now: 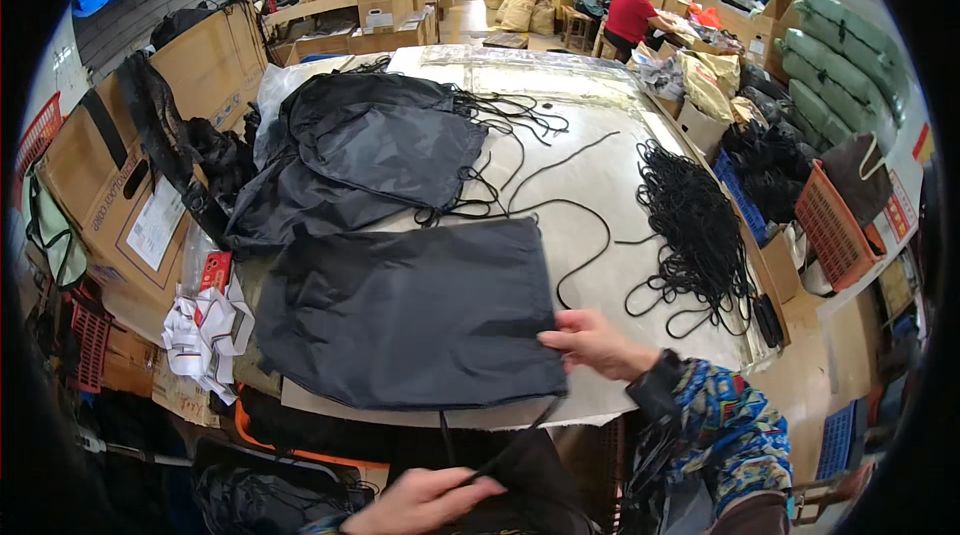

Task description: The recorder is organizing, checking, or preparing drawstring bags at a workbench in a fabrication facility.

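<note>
A flat black fabric drawstring bag (410, 310) lies across the near part of the white table. My right hand (597, 345) pinches the bag's right edge between thumb and fingers. Below the table's front edge, my left hand (430, 501) is closed on a black cord (515, 450) that runs up to the bag's lower right corner. A second strand of cord hangs from the bag's near edge toward that hand. Behind this bag lies a pile of similar black bags (385, 145), their cords trailing to the right.
A tangled heap of black cords (695, 235) lies on the table's right side. Cardboard (165, 155) stands along the left, near crumpled white strips (208, 330). Orange (840, 225) and blue baskets sit at the right. Beyond the table, several people work among boxes and sacks (520, 7).
</note>
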Motion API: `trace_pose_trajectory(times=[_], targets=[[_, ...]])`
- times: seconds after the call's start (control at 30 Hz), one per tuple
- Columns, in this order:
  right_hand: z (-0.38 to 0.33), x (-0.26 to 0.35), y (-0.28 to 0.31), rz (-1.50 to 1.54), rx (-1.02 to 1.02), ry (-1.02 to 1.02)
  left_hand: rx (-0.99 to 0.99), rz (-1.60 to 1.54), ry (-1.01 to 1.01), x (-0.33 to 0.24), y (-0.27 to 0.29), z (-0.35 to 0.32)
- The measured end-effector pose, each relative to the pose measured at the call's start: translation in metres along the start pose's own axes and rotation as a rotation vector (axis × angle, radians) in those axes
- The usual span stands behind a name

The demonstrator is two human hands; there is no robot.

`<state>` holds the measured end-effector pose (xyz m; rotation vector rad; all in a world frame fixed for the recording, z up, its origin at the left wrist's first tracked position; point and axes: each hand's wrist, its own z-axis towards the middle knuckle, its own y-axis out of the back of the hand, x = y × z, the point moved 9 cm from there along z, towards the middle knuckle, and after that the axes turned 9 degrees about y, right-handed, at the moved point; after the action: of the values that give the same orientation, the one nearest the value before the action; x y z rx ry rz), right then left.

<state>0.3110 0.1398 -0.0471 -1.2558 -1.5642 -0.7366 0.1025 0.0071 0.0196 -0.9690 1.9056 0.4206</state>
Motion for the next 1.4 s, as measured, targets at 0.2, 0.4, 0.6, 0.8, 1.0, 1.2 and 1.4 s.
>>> trace_pose_trajectory(times=[0.2, 0.4, 0.6, 0.8, 1.0, 1.2, 1.4], targets=[[-0.050, 0.014, 0.104, -0.939, -0.231, 0.105, -0.121, 0.085, 0.045, 0.019, 0.051, -0.063], [-0.065, 0.077, -0.099, -0.558, 0.346, 0.649, -0.223, 0.197, -0.268, -0.046, 0.025, 0.042], [-0.002, 0.057, -0.004, -0.880, 0.067, 0.450, -0.337, 0.317, -0.212, -0.053, 0.084, 0.029], [0.021, 0.049, 0.044, -1.371, 0.088, 0.563, -1.196, 0.254, -0.355, 0.005, 0.157, -0.059], [-0.001, 0.088, -0.066, -1.691, 0.173, 0.928, -0.776, -0.292, -0.180, 0.072, 0.141, -0.018], [-0.019, 0.041, -0.159, -1.459, 0.408, 1.118, -0.709, -0.420, -0.208, 0.062, 0.121, -0.015], [0.011, 0.026, -0.181, -1.418, 0.285, 1.112, -0.677, -0.410, -0.177, 0.070, 0.118, -0.009]])
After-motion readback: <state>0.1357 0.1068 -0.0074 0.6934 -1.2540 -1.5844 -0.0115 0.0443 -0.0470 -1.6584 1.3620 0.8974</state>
